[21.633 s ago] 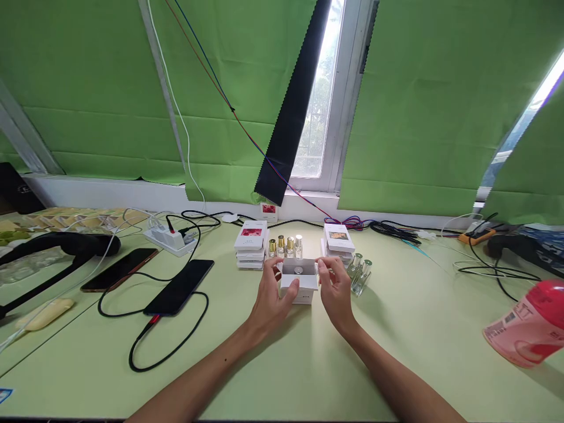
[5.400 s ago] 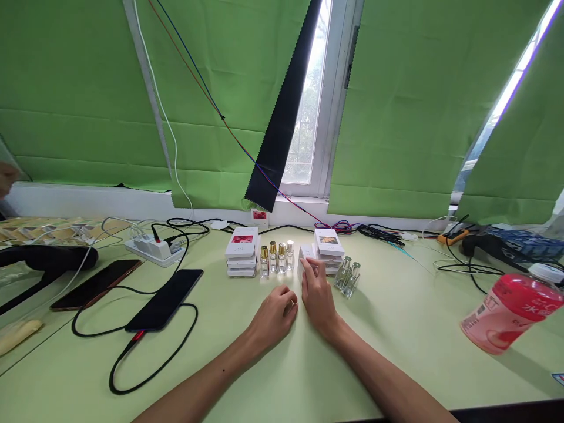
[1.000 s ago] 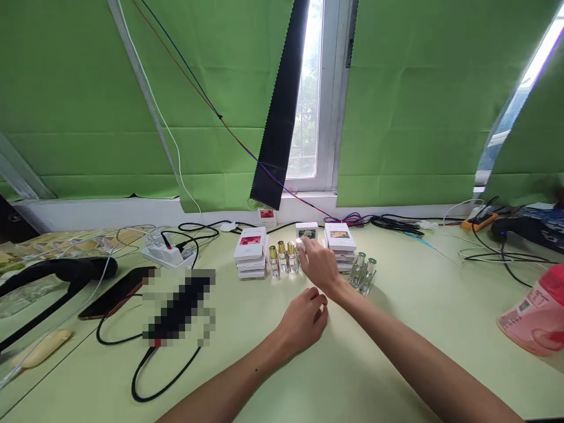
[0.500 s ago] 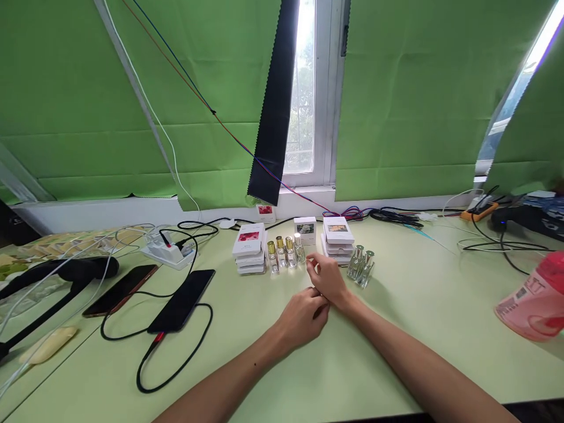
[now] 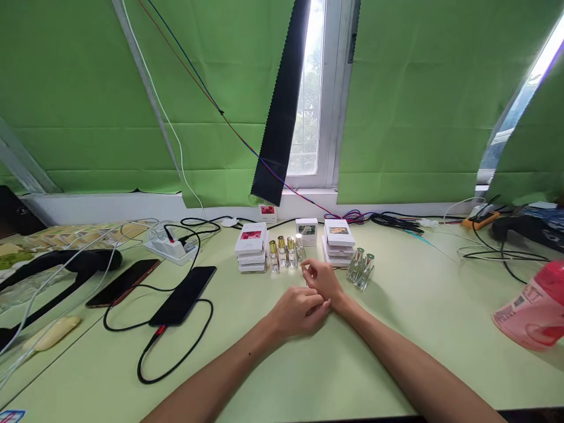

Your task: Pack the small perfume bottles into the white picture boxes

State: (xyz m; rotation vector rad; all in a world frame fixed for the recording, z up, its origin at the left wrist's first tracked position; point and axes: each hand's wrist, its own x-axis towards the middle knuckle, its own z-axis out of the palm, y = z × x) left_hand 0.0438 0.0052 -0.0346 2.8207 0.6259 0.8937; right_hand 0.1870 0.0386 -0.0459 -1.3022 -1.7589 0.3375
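Withdrawn from the upright white box (image 5: pixel 306 231), right hand (image 5: pixel 323 278) meets left hand (image 5: pixel 296 309), both loosely curled, empty.

left hand (image 5: pixel 296 308) touching right hand (image 5: pixel 323 281) on table (image 5: pixel 396 329) | vials (image 5: pixel 286 252) just behind | box stacks (image 5: pixel 251 254) (image 5: pixel 338 242) flanking | small box (image 5: pixel 306 231) behind vials

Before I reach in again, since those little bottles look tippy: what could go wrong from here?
1. The right hand rests just in front of the row of small bottles; a forward sweep could topple them.
2. The two glass bottles beside the right stack of white boxes lie near the right wrist.
3. The pink bottle leans at the table's right edge and may roll.
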